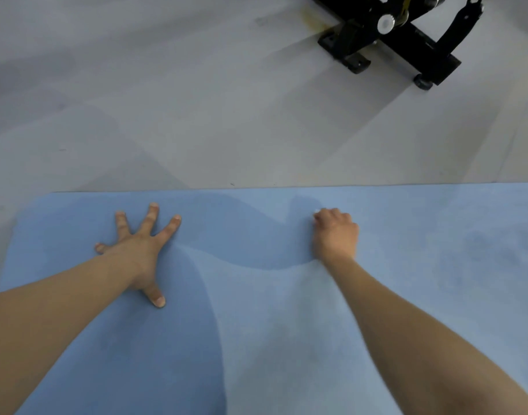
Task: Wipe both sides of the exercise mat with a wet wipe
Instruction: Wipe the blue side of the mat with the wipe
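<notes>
We see the blue mat (286, 324) flat on the floor (197, 115). Wipe (316, 211) barely visible, a white bit at the right hand (334, 235) fingertips; that grip is curled tight on it, pressed near mat's far edge. Left hand (137, 250) splayed flat on mat. Black frame (406, 40) beyond.

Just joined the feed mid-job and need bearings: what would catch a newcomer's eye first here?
The blue exercise mat fills the lower half of the view, lying flat on the grey floor. On it, the left hand presses down with fingers spread, while the right hand is curled near the far edge, a sliver of white wet wipe at its fingertips. A black metal equipment frame stands at top right.
</notes>
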Demonstrator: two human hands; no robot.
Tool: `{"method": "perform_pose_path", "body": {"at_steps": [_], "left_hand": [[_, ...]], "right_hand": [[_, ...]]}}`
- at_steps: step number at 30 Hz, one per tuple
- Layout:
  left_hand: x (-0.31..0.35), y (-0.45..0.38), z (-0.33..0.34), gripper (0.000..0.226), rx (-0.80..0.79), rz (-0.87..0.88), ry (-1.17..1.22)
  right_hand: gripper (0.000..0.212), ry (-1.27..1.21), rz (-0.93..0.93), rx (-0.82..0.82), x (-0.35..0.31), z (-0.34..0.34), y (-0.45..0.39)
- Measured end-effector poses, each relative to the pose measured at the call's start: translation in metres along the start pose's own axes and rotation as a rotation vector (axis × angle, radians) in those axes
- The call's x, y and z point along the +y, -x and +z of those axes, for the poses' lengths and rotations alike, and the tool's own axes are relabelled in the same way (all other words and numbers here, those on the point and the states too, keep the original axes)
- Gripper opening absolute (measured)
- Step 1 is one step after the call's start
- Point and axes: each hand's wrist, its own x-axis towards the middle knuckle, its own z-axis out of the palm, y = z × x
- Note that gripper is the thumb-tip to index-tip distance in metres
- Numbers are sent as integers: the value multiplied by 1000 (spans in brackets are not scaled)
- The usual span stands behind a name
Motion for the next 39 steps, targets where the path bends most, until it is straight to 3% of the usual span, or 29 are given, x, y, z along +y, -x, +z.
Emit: {"method": "perform_pose_path", "body": {"at_steps": [3, 6, 11, 15, 19, 21, 24, 30, 34, 39], "left_hand": [[-1, 1, 1, 165, -4, -6, 11], [1, 0, 3, 164, 8, -11, 7], [-2, 2, 12, 152, 77, 32, -64], [-8, 13, 29, 115, 172, 173, -146], [7, 34, 51, 79, 192, 323, -180], [19, 45, 67, 76, 205, 354, -216], [29, 54, 88, 77, 252, 320, -220], [43, 60, 108, 57, 471, 369, -32], [53, 65, 116, 73, 400, 393, -66], [56, 71, 115, 90, 331, 400, -125]], "right_hand": [[26, 85, 192, -97, 46, -15, 8], [23, 53, 258, -177, 25, -15, 8], [21, -133, 43, -165, -82, -4, 52], [11, -242, -132, -156, -159, -3, 101], [11, -239, -240, -106, -158, -1, 115], [14, -172, -290, -86, -128, -2, 111], [14, -70, -187, -77, -58, -11, 107], [21, 113, 370, -145, 76, -38, 129], [19, -23, 424, -167, 50, -35, 131], [20, -210, 302, -54, -60, -24, 168]]}}
